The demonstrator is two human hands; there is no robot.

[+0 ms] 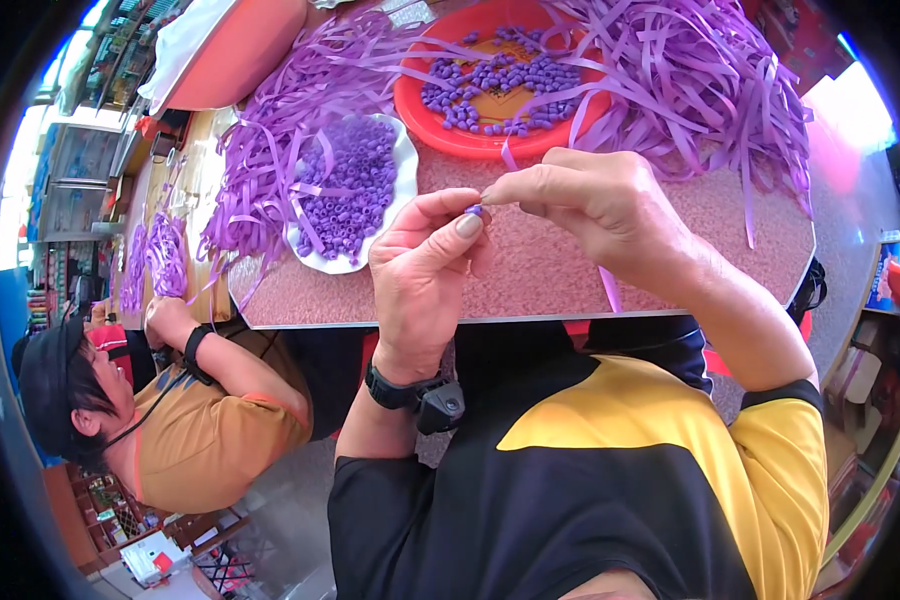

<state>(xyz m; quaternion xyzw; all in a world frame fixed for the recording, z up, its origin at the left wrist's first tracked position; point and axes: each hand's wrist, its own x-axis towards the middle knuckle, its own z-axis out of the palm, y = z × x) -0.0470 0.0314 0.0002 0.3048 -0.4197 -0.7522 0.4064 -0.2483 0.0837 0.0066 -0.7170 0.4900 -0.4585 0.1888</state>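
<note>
My left hand (425, 270) pinches a small purple bead (475, 210) between thumb and forefinger, above the near part of the pink tabletop (530, 285). Right against it, the fingertips of my right hand (610, 210) are pressed together at the bead; what they grip is too small to make out. A strip of purple ribbon (610, 290) shows below my right hand. To the left of my hands is a white scalloped dish (405, 175) heaped with purple beads (345, 205). Beyond them stands a red plate (430, 138) with more purple beads (460, 105).
Loose purple ribbons pile up at the far left (290, 100) and far right (690, 80) of the table, some lying over the plate and dish. A pink basin (235, 60) stands at the back left. Another person (210, 430) sits at my left, beside a ribbon bundle (167, 255).
</note>
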